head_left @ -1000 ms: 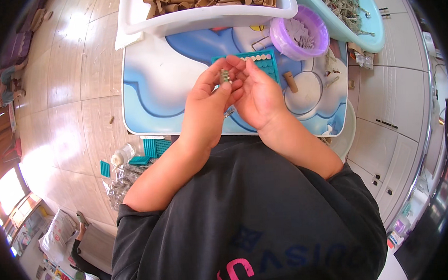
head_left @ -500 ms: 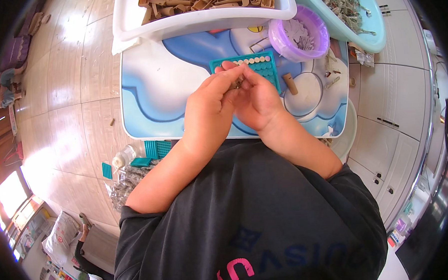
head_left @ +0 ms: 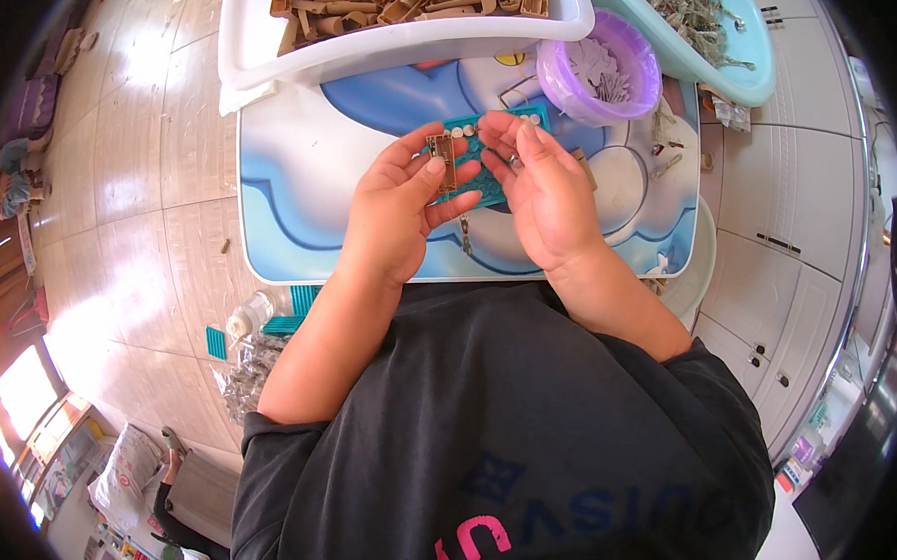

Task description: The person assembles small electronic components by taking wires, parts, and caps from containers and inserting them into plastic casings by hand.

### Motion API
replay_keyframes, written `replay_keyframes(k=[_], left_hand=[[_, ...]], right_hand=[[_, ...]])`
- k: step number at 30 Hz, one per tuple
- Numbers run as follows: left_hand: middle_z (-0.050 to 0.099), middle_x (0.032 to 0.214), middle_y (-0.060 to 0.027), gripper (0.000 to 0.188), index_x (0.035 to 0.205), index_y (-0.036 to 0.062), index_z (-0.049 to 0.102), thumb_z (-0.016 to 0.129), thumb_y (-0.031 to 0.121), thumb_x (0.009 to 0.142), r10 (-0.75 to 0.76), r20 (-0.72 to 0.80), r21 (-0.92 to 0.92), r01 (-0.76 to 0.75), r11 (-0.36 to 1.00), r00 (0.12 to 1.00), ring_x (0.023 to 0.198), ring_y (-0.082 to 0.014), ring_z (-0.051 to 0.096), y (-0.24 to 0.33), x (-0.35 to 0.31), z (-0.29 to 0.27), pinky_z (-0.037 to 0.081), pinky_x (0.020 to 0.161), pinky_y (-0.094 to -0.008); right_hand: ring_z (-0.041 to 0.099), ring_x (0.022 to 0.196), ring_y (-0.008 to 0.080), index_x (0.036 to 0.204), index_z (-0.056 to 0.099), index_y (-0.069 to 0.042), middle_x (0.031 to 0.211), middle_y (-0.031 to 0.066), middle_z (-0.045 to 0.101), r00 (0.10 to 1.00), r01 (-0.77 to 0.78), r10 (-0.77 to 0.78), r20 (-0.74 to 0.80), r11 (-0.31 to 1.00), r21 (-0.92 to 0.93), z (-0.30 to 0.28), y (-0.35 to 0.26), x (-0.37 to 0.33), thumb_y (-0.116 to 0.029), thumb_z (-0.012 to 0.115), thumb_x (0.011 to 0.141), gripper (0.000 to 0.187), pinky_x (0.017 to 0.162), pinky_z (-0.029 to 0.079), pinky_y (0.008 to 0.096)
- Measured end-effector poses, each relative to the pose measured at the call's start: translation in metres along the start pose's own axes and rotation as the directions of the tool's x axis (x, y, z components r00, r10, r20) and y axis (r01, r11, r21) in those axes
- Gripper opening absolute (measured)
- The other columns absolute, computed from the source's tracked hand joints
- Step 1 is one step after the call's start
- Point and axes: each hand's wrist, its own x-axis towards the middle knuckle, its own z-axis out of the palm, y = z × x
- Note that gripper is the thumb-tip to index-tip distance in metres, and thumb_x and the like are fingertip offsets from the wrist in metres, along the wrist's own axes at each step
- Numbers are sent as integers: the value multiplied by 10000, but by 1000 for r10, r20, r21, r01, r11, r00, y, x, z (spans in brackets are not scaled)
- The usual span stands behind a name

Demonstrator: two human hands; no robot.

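My left hand pinches a small brown plastic piece, rectangular with a recessed face, between thumb and fingers. Below that hand dangles a short metal chain or clasp; what it hangs from is hidden. My right hand is beside it, fingers curved and apart. A small shiny spot shows at its fingers; I cannot tell whether it is a ring or a loose part. Beneath both hands lies a teal tray with round pockets, some filled with pale discs. A brown piece lies partly behind my right hand.
A white bin of brown plastic parts stands at the table's far side. Right of it are a purple lined tub with grey pieces and a light-blue basin of metal clasps. Teal trays and a bottle are on the floor left.
My hands, cupped together before, have moved apart. The brown piece now shows in my left hand, and the metal chain hangs below it. The white bin has shifted slightly left.
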Motion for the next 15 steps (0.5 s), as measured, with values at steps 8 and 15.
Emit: replay_keyframes(k=[8,15], left_hand=[[571,1103,-114,361,1244,-12,426,514,24,896,16,-3,19,-16,1000,1000,987,-221,597,-5,1,1,557,777,-321],[581,1038,-89,358,1175,14,500,599,-22,833,182,9,263,-178,948,983,896,-147,599,-9,-9,6,544,719,-266]], right_hand=[[470,1083,130,1116,547,-24,1114,52,555,994,104,-100,33,987,-126,0,-1,-2,-259,494,947,295,955,333,298],[519,737,75,863,622,-23,895,3,575,979,189,-113,169,817,-546,-11,4,-1,-133,631,851,111,646,414,212]])
